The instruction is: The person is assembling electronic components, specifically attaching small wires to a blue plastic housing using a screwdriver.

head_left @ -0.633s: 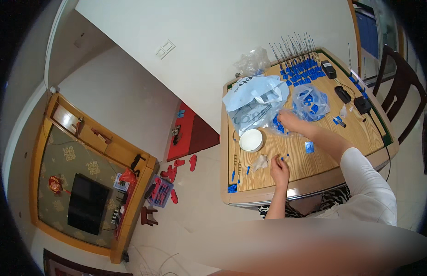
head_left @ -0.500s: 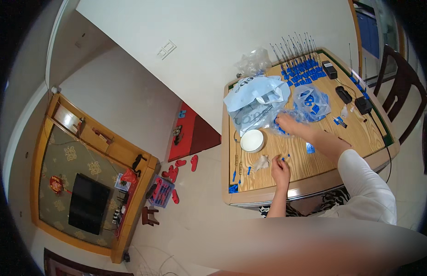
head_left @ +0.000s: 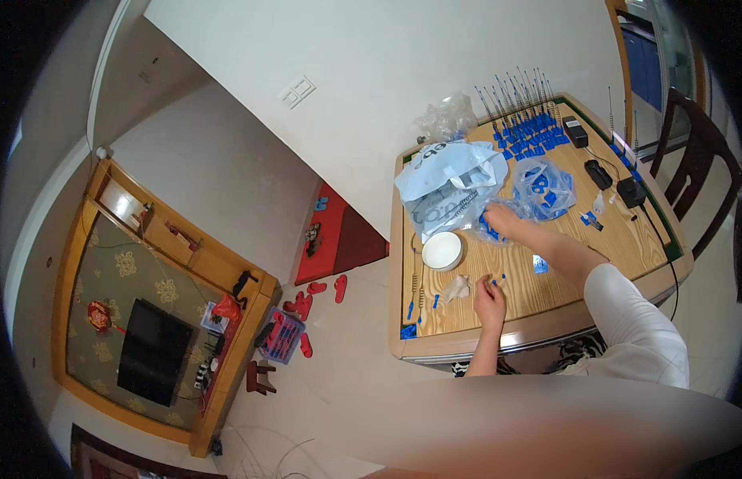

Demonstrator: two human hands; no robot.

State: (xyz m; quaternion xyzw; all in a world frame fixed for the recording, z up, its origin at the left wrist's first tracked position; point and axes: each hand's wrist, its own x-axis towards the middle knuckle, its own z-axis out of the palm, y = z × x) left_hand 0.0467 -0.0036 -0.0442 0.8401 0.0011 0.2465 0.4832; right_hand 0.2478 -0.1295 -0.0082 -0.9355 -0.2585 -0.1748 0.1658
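My right hand reaches across the table into a clear plastic bag of small blue parts; the fingertips are hidden among the plastic. Nearer the front edge, my left hand has its fingers drawn together, with a tiny blue piece at the fingertips; what exactly they grip is too small to make out. A white bowl sits left of the hands, and a crumpled pale tissue lies beside my left hand. Another clear bag with blue pieces rests beyond my right hand.
A large pale-blue plastic bag covers the table's left side. Upright springs with thin rods on blue bases stand in rows at the back. A black adapter with a cable lies right. Two loose springs lie at the left edge. A dark chair stands right.
The view has shifted slightly, so the table appears a little lower. My right hand stays at the clear bag; my left hand keeps its place near the front edge with fingers drawn together.
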